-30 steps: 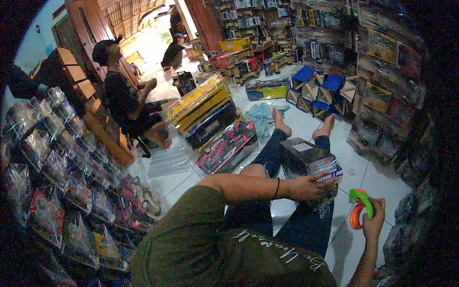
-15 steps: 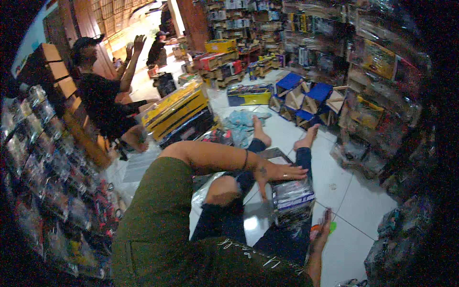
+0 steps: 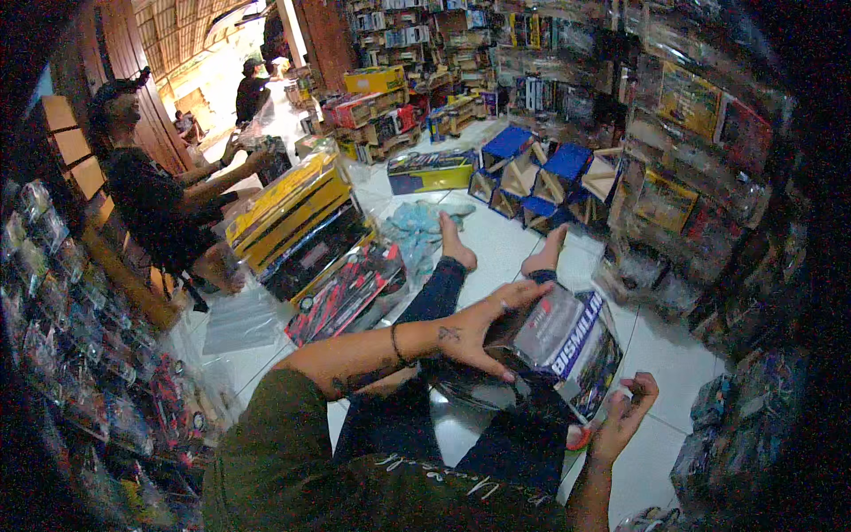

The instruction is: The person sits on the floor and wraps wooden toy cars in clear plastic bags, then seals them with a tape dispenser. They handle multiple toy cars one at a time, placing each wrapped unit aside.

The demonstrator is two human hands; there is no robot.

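Note:
A dark box [image 3: 578, 353] with a grey top and a blue-and-white printed side lies tilted over my legs, in what looks like clear plastic wrap. My left hand [image 3: 487, 332] grips its left end, thumb on the near side and fingers over the far edge. Just right of the box is my right hand [image 3: 626, 415], apart from it. Its fingers curl toward the thumb; whatever they pinch is too small to make out. By that wrist, a red-orange rounded thing [image 3: 578, 435] shows partly from behind the box.
Yellow and black boxes [image 3: 297, 217] are stacked front left, beside a red-and-black box [image 3: 347, 293]. A light-blue cloth [image 3: 425, 229] lies past my feet. Blue-topped wooden racks [image 3: 565, 161] stand beyond. Wrapped goods line both sides. A co-worker [image 3: 146, 182] sits at left, hands on a package.
My left hand has gone from lying flat on the box to gripping its end, and the box has turned and tilted. My right fingers have curled. The co-worker's raised hands have come down.

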